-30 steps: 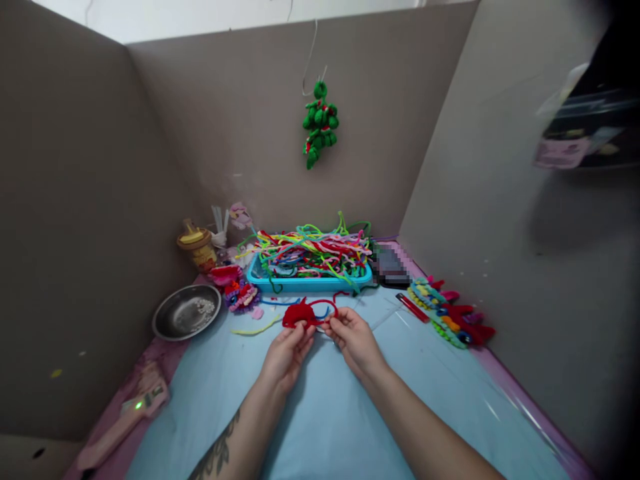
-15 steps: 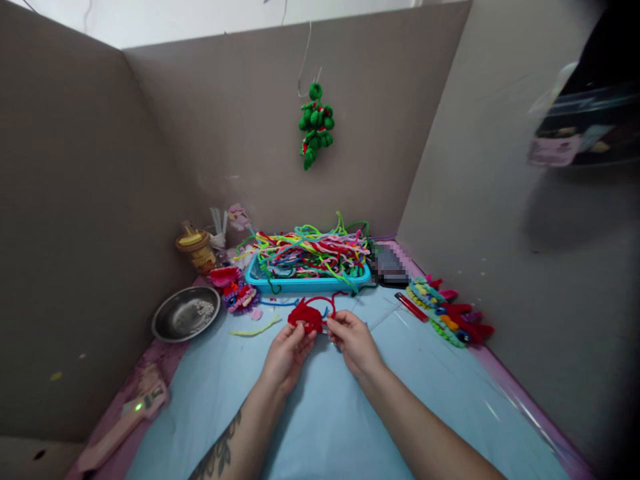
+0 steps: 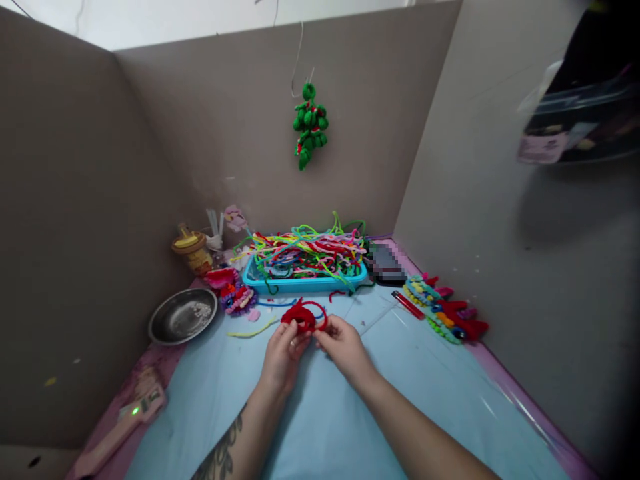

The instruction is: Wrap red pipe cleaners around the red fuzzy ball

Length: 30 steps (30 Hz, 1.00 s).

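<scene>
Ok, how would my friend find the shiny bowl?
Start at the big blue sheet. By its left edge, between the brown-rimmed cup and the pink gun-shaped tool, sits a round bowl. Unlike them, it's silvery metal, holding small white bits.

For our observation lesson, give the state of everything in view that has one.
Left hand, gripping red piece
Right hand, pinching red strand
Red piece, held
Blue tray, heaped with colourful strands
Metal bowl, holding white bits
Pink device, green light lit
Green ornament, hanging
Red tool, lying flat
Yellow cup, standing

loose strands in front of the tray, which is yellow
The yellow strand lies left of the left hand; the blue strand and short red strand lie nearer the tray.
</scene>
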Tool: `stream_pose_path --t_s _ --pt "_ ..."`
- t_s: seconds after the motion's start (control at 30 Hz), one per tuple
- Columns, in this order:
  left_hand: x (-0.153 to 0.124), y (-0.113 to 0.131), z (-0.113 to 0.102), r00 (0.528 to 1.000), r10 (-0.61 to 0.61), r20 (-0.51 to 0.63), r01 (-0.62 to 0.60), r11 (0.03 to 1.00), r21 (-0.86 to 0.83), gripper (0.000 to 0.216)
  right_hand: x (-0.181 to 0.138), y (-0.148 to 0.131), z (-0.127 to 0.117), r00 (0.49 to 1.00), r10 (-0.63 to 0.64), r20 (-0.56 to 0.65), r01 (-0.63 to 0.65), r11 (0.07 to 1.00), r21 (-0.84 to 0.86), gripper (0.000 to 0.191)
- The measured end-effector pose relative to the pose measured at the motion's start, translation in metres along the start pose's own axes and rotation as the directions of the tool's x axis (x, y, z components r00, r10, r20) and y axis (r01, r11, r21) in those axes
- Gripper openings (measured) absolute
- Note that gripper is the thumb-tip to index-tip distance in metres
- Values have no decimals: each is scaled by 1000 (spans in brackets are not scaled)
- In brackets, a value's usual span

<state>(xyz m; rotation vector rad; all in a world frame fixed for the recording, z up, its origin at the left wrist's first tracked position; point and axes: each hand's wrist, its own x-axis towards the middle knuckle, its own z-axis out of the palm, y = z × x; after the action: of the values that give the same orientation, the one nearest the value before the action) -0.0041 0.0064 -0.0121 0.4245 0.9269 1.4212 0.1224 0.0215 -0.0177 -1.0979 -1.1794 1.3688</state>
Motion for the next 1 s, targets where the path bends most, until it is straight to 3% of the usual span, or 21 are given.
stream_pose_path --t_s 0.13,0.23,0.4,0.6,0.83,1.0 --pt "2 1 -2 997 -27 -66 30 999 43 20 -3 2 1 998 -61 -33 56 991 -124 9" --pt "2 1 -3 995 -35 -94 44 994 103 22 0 6 -2 995 -37 -96 28 995 -99 14" --pt "1 0 -3 995 -37 -94 48 992 117 21 6 7 -4 983 120 -141 -95 981 168 19" --pt "4 -1 -5 996 -19 -88 26 997 72 21 6 4 -6 960 282 -2 -251 859 446 23" --pt "3 2 -2 998 4 -68 -1 999 48 18 6 -3 -9 945 324 51 -314 848 427 23" --pt "2 3 -1 999 -32 -35 34 999 40 17 10 6 -10 976 217 -34 -196 931 309 18"
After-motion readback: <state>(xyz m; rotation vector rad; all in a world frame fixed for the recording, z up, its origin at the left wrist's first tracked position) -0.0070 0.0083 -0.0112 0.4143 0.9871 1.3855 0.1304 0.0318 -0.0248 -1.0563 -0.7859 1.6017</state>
